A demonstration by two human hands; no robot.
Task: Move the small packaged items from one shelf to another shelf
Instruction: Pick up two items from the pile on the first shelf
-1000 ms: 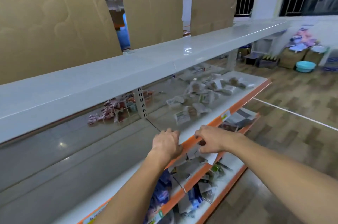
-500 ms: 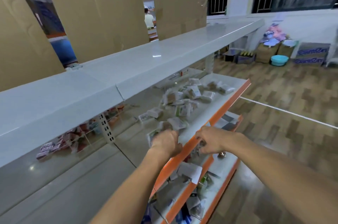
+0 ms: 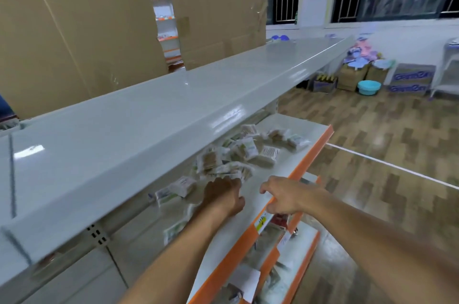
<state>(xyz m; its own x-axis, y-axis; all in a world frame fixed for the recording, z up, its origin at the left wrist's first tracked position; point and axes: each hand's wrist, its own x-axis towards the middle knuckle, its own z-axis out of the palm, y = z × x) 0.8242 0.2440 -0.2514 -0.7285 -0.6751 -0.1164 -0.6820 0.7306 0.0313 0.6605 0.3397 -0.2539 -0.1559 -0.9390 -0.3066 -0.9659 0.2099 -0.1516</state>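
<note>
The left hand [image 3: 223, 195] is now reaching further onto the white orange-edged middle shelf [image 3: 308, 154], its curled grip touching the pile of small clear-wrapped packets [image 3: 231, 162], though whether it is grasping one I cannot tell. The right hand [image 3: 285, 195], grip loosely released, is resting at the shelf edge. Most packets are seemingly waiting to be moved, and the overhanging glossy white top shelf [image 3: 173, 115] is crowding the reach.

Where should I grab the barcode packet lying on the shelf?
Take the barcode packet by its two long edges, coming from the open front above the orange shelf lip. It lies flat, label up, and the top shelf overhang probably blocks a straight-down approach.
</note>
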